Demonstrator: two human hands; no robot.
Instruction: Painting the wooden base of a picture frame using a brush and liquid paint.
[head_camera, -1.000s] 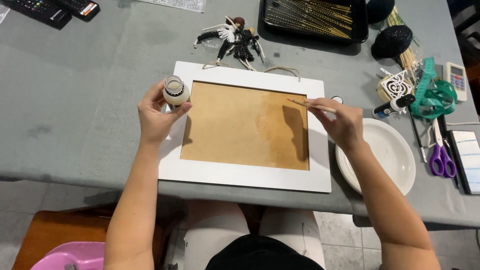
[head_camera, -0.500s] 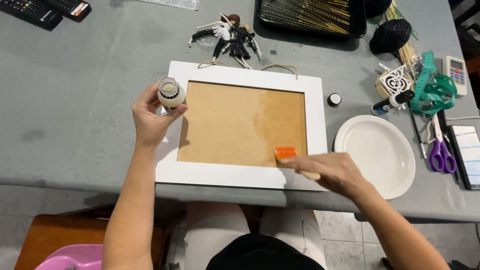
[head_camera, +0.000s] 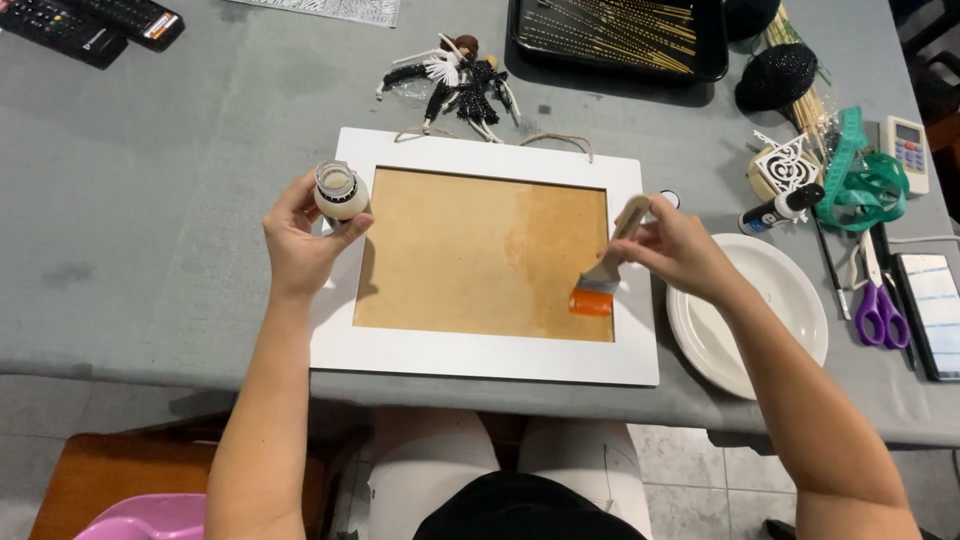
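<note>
A white picture frame with a brown board panel lies flat on the grey table. My left hand holds a small open white jar upright over the frame's left edge. My right hand grips a flat paintbrush with a wooden handle. Its orange bristles rest on the board's lower right corner. The right part of the board looks darker and wet.
A white plate sits right of the frame. Purple scissors, a glue tube, green tape measure and a phone lie further right. A small doll figure and a black tray of sticks sit behind.
My right hand swept the brush from the board's upper right down to its lower edge, then rose a little with the bristles at the lower right corner. The jar hand stayed put.
</note>
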